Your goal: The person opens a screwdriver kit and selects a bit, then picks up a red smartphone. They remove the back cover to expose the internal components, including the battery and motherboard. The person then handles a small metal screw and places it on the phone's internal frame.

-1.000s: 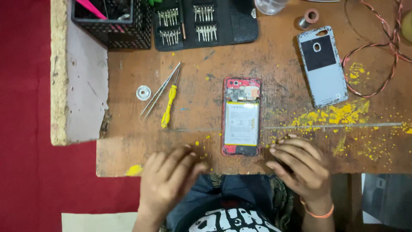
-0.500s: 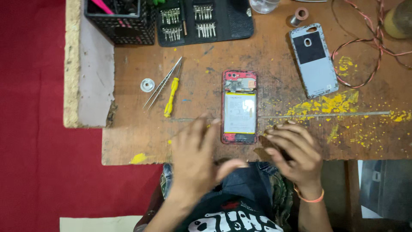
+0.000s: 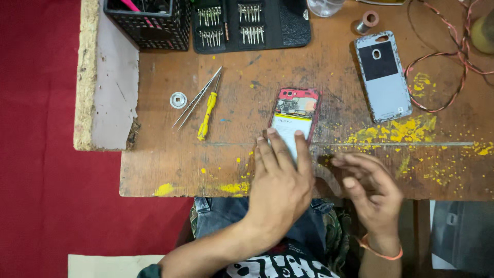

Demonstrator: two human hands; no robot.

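Opened phone (image 3: pixel 294 110), back off, lies face down near the middle of the wooden table (image 3: pixel 170 170), circuit board and pale battery showing inside a red frame. Left hand (image 3: pixel 280 177) rests flat over the phone's lower half, fingers spread and extended, gripping nothing; this looks like pinning the body down so it does not slide. Right hand (image 3: pixel 368 188) hovers just right of the phone at the table edge, fingers loosely curled and slightly blurred; cannot tell whether it pinches a small part. Phone therefore sits partly under the left hand and just left of the right. The removed grey back cover (image 3: pixel 383 77) lies well apart, upper right. Yellow screwdriver (image 3: pixel 207 116) and tweezers (image 3: pixel 198 98) lie side by side to the left, within easy reach. Open bit case (image 3: pixel 252 23) at far edge.
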